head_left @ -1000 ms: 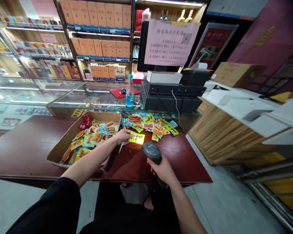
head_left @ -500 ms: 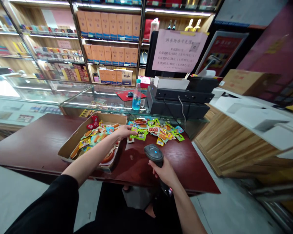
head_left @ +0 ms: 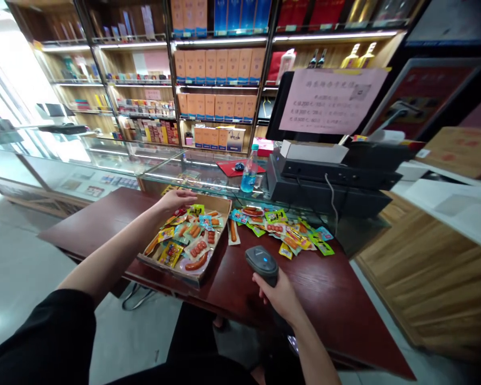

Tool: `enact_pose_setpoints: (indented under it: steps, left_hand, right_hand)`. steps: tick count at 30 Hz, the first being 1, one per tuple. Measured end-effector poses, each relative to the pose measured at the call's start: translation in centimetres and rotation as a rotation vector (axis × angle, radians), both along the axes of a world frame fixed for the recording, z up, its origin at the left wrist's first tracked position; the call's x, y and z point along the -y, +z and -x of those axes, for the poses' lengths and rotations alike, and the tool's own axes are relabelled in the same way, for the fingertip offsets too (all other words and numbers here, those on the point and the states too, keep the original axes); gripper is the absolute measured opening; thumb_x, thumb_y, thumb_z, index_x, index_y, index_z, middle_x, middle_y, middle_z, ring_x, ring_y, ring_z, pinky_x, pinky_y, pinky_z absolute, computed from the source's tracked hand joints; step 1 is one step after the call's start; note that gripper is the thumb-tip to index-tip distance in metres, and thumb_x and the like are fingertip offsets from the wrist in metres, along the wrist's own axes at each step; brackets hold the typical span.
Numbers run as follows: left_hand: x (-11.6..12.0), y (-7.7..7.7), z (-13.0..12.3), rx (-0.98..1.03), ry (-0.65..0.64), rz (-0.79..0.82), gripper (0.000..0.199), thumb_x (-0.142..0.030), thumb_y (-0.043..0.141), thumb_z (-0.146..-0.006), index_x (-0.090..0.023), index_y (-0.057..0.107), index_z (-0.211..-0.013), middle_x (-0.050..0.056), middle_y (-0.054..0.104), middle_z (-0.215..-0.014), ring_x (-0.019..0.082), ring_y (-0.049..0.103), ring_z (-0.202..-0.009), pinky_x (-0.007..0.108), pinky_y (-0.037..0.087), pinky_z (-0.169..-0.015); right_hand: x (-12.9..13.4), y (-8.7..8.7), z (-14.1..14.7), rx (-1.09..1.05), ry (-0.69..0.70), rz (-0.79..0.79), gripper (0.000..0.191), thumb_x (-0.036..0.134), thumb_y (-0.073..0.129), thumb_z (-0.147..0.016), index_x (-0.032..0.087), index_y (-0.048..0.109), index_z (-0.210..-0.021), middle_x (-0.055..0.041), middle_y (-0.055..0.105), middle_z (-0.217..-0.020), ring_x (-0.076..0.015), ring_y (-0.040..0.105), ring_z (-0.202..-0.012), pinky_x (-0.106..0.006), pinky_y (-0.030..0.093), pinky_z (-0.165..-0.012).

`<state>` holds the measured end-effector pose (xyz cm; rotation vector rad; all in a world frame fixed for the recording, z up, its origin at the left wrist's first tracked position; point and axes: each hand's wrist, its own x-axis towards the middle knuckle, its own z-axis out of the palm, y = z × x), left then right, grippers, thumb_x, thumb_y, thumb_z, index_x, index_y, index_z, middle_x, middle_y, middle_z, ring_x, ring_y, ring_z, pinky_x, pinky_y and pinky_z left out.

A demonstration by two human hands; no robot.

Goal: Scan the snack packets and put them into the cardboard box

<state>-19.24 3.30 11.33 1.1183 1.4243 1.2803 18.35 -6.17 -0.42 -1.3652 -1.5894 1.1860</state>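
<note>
My left hand (head_left: pixel 179 200) hovers over the far left part of a shallow cardboard box (head_left: pixel 221 240), fingers stretched out, with nothing seen in it. Just below the fingertips, a green snack packet (head_left: pixel 196 210) lies among several packaged sausages (head_left: pixel 197 248) in the box. My right hand (head_left: pixel 281 294) is wrapped round the handle of a dark barcode scanner (head_left: pixel 262 263), held above the table with its head pointing away from me. Beyond the scanner spreads a loose pile of colourful snack packets (head_left: pixel 294 235). One single sausage packet (head_left: pixel 233 232) lies between box and pile.
The dark red table (head_left: pixel 328 299) meets a glass display counter (head_left: pixel 200 166) at the back. On the counter stand a blue drink bottle (head_left: pixel 249 174) and a black cash register unit (head_left: pixel 324 182) with a pink paper sign (head_left: pixel 332 101). A wooden cabinet (head_left: pixel 433 272) stands to the right.
My left hand has moved left from the pile to above the box and let go of the green packet, which now lies inside. The scanner stays in my right hand. The view has turned left.
</note>
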Motion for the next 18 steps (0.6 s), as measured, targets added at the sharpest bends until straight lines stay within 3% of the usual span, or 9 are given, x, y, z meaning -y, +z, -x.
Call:
enact_pose_setpoints:
  steps: [5,12,15,18]
  left_hand:
    - [-1.3,-1.5,-5.7,-0.099,-0.130,0.061,0.056,-0.043,0.089,-0.047,-0.013,0.073,-0.091,0.005,0.071,-0.078,0.011,0.061,-0.065,0.024,0.049,-0.063]
    - [-6.1,-5.2,-18.8,-0.188,-0.452,0.075,0.052,-0.045,0.086,-0.051,-0.014,0.074,-0.091,0.005,0.072,-0.081,0.015,0.063,-0.071,0.025,0.049,-0.063]
    - [-8.0,-6.7,-24.0,-0.424,-0.602,-0.041,0.042,-0.039,0.080,-0.062,-0.014,0.074,-0.095,0.006,0.073,-0.083,0.017,0.065,-0.074,0.026,0.051,-0.068]
    - [-9.1,-7.8,-28.0,-0.802,-0.707,-0.259,0.033,-0.026,0.071,-0.071,-0.017,0.073,-0.103,0.007,0.073,-0.097,0.020,0.066,-0.090,0.028,0.050,-0.083]
  right_hand:
    - [0.8,0.1,-1.6,-0.030,-0.041,0.005,0.035,0.046,0.065,-0.078,0.017,0.056,-0.095,0.0029,0.061,-0.054,-0.0114,0.052,-0.037,-0.022,0.043,-0.037]
    - [2.5,-0.1,-6.3,-0.023,-0.247,0.040,0.035,0.046,0.064,-0.078,0.016,0.057,-0.095,0.0023,0.061,-0.054,-0.0124,0.054,-0.039,-0.021,0.043,-0.036]
    - [3.2,-0.2,-8.2,-0.025,-0.304,0.050,0.034,0.046,0.063,-0.079,0.016,0.057,-0.095,0.0010,0.063,-0.057,-0.0123,0.055,-0.040,-0.022,0.044,-0.037]
    - [3.8,-0.4,-9.9,-0.039,-0.347,0.046,0.035,0.046,0.063,-0.080,0.016,0.057,-0.097,0.0008,0.064,-0.058,-0.0118,0.054,-0.039,-0.021,0.043,-0.036]
